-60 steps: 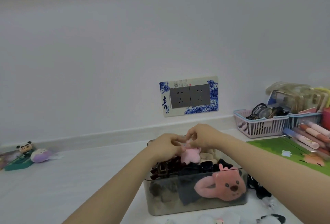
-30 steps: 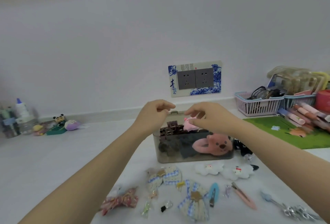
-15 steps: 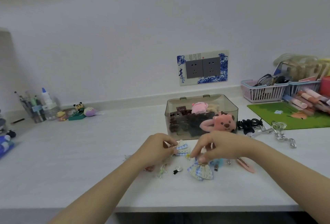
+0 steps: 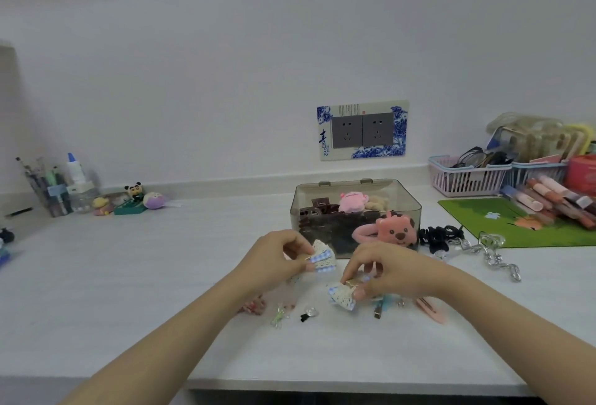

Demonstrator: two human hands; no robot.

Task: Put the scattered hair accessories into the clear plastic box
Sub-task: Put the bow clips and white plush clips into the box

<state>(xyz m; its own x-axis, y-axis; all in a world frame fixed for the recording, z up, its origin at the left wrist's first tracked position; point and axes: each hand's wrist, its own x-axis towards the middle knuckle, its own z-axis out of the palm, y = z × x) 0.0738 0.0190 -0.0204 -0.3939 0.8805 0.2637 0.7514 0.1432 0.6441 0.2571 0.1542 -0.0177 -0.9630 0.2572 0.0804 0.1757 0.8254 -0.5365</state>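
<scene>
The clear plastic box [image 4: 409, 208] stands on the white table, holding dark claw clips, a pink plush clip and a pink bear clip [image 4: 392, 230]. In front of it, my left hand [image 4: 277, 259] pinches a blue gingham lace bow [image 4: 322, 258] lifted off the table. My right hand [image 4: 383, 270] grips a second gingham lace bow [image 4: 342, 296] low over the table. Loose around them lie a red bow [image 4: 253, 306], a green clip [image 4: 279, 317], a small black clip [image 4: 308, 314], a blue clip [image 4: 380, 306] and a pink snap clip [image 4: 430, 308].
Black hair ties [image 4: 437, 237] and a silver chain [image 4: 496, 258] lie right of the box. A green mat [image 4: 503, 224], pens and two baskets [image 4: 467, 175] fill the right. Small toys [image 4: 135, 200] and a pen holder [image 4: 54, 188] stand far left. The table's front edge is near.
My hands left the box and dropped to the scattered items in front of it. Each has closed on a gingham bow, and the left one has lifted its bow.
</scene>
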